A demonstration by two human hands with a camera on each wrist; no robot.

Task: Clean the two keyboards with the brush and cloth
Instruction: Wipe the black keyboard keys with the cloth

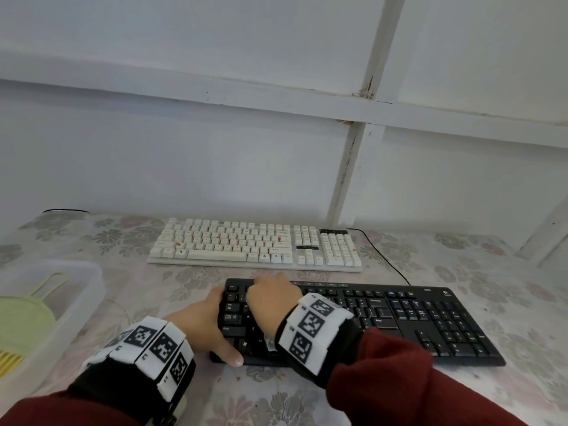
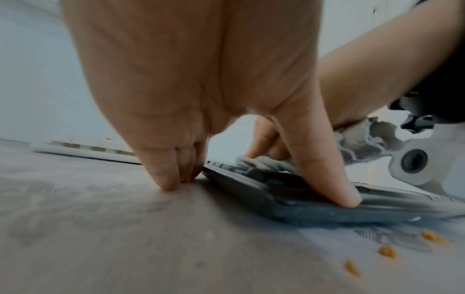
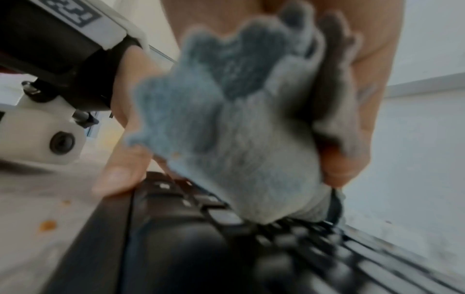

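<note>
A black keyboard [image 1: 399,318] lies near me, with a white keyboard [image 1: 255,244] carrying orange specks behind it. My left hand [image 1: 221,325] braces the black keyboard's left end. Its straight fingers [image 2: 168,179] press the table at the end, and its thumb [image 2: 339,191] rests on the front edge. My right hand [image 1: 272,292] lies on the left keys and grips a bunched grey cloth [image 3: 239,139], which touches the keys. A scrap of the cloth [image 1: 270,344] shows under that wrist. The green brush [image 1: 30,309] with yellow bristles lies in a tray at the left.
The clear plastic tray [image 1: 89,290] stands at the table's left edge. Orange crumbs [image 2: 387,251] lie on the flowered tablecloth in front of the black keyboard. A black cable [image 1: 387,256] runs from the white keyboard's right end. A white wall rises directly behind.
</note>
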